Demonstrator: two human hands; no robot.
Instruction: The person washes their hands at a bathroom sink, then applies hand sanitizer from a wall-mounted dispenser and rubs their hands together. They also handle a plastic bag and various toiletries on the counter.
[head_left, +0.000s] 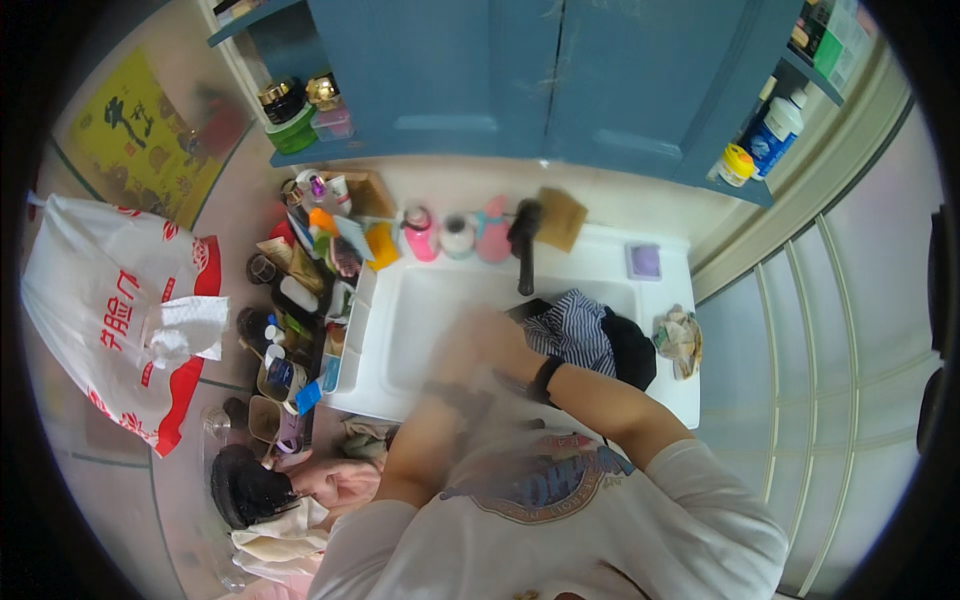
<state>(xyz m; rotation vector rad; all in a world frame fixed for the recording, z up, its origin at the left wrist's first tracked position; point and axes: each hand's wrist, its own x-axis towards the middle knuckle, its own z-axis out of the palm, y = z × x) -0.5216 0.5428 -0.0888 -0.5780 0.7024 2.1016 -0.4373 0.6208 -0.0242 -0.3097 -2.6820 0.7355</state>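
A hazy patch blurs the middle of the head view. My left hand (469, 337) and my right hand (510, 349) meet over the front of the white sink (420, 292), and the blur hides their fingers and anything between them. Dark bands circle both wrists. Just right of the hands, a blue-and-white striped cloth (574, 326) and a black cloth (628, 349) lie bunched in the basin. The dark faucet (526, 255) stands behind them at the back rim.
Pink bottles (420, 236) line the sink's back. A purple soap (645, 260) in a dish and a crumpled cloth (679, 337) sit on the right rim. Toiletries crowd the left. A white plastic bag (112, 322) hangs far left. A blue cabinet (450, 75) overhangs the back.
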